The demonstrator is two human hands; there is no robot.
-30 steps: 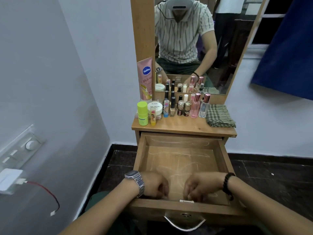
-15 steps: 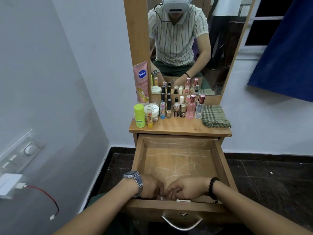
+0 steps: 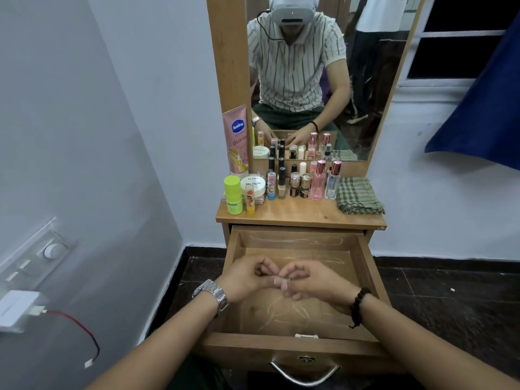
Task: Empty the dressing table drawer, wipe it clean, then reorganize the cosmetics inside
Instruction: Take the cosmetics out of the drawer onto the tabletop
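Note:
The wooden drawer of the dressing table is pulled out, and its floor shows only pale scratch marks. My left hand and my right hand hover over the middle of the drawer with curled fingers, fingertips meeting. They seem to pinch something small and pale between them, too small to identify. Several cosmetics stand in rows on the tabletop: bottles, lipsticks, a nail polish jar and a lime green stick. A pink lotion tube leans against the mirror frame. A folded green checked cloth lies at the tabletop's right.
The mirror behind the table reflects a seated person. A metal handle hangs on the drawer front. On the left wall are a switch panel and a white charger with a red wire. A blue curtain hangs at the right.
Both hands rose from the drawer's front floor to above its middle, coming together with fingertips touching. The view tilted up slightly.

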